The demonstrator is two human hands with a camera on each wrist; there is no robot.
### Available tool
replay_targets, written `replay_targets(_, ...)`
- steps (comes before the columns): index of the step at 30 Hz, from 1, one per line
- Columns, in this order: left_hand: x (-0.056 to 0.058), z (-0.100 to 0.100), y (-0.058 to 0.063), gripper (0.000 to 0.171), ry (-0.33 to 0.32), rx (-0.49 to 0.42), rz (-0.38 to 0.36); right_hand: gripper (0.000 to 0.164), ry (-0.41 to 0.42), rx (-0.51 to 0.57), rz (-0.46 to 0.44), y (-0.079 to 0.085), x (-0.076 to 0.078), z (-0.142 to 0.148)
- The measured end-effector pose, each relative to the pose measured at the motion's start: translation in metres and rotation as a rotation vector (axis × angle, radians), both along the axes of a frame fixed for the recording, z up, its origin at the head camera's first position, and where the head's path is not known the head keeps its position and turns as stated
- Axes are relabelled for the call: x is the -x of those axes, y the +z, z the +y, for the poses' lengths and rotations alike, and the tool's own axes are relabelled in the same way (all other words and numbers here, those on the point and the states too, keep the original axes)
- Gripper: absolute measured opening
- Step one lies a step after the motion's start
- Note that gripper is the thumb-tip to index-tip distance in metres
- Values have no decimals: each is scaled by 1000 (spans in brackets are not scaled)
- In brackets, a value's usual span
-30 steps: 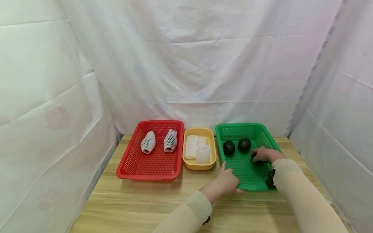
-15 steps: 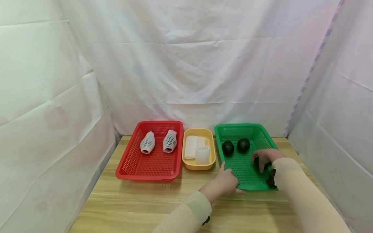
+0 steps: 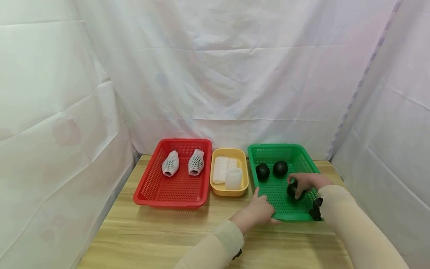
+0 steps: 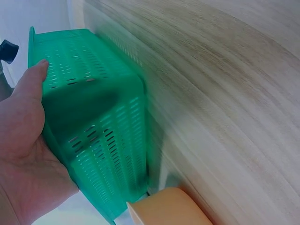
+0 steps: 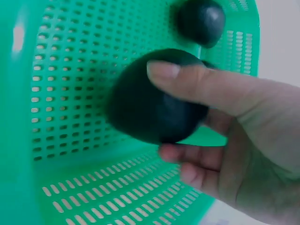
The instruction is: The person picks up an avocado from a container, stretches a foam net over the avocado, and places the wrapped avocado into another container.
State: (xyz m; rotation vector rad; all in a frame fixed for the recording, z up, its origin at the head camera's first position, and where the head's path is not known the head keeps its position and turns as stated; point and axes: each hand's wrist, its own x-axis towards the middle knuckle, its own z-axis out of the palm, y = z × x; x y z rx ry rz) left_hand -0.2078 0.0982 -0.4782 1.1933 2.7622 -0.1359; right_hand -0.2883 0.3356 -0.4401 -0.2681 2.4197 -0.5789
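Observation:
In the head view my right hand (image 3: 300, 184) grips a smooth black round fruit (image 5: 150, 105) inside the green basket (image 3: 279, 216). Seen from the right wrist, the thumb lies over the fruit and the fingers curl under it. Two more black fruits, one at the left (image 3: 262, 172) and one beside it (image 3: 280, 169), rest toward the basket's back. My left hand (image 3: 258, 209) holds the basket's near left corner, its thumb (image 4: 35, 79) against the outer wall in the left wrist view. Its other fingers are hidden there by the basket.
A yellow tray (image 3: 229, 193) with white foam net sleeves (image 3: 220, 170) stands left of the green basket. Farther left, a red basket (image 3: 173, 204) holds two net-covered items, one at left (image 3: 170, 164) and one at right (image 3: 196, 163). White cloth (image 3: 215, 86) hangs behind and at the sides.
My right hand has shifted slightly toward the front of the green basket, and more of the black fruit in its fingers shows. The left hand stays on the corner.

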Motion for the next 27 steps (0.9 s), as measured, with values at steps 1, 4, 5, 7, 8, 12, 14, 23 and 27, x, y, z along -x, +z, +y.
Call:
replay_targets(1, 0, 0, 0, 43, 2, 0, -2, 44, 2, 3, -5, 0, 0, -2)
replay_targets(4, 0, 1, 0, 42, 3, 0, -2, 40, -9, 12, -40, 1, 1, -7)
replay_targets(5, 0, 1, 0, 42, 2, -1, -2, 41, -23, 14, -50, 1, 2, -8)
replay_targets(7, 0, 1, 0, 42, -1, -5, -1, 44, -37, 23, -59, 3, 2, -11)
replay_targets(8, 0, 1, 0, 42, -3, -7, -1, 46, -42, 28, -61, 4, 2, -12)
replay_targets(12, 0, 1, 1, 42, -5, -6, 2, 52, -65, 69, -55, 8, 0, -15)
replay_targets(14, 1, 1, 1, 41, -4, -3, -2, 51, -76, 97, -41, 9, -1, -16)
replay_targets(23, 8, -5, -5, 44, -57, -87, -2, 47, -98, 264, 33, 8, -3, -16)
replay_targets(27, 10, -12, 0, 47, -61, -209, -21, 48, -100, 322, 94, 10, -5, -17)
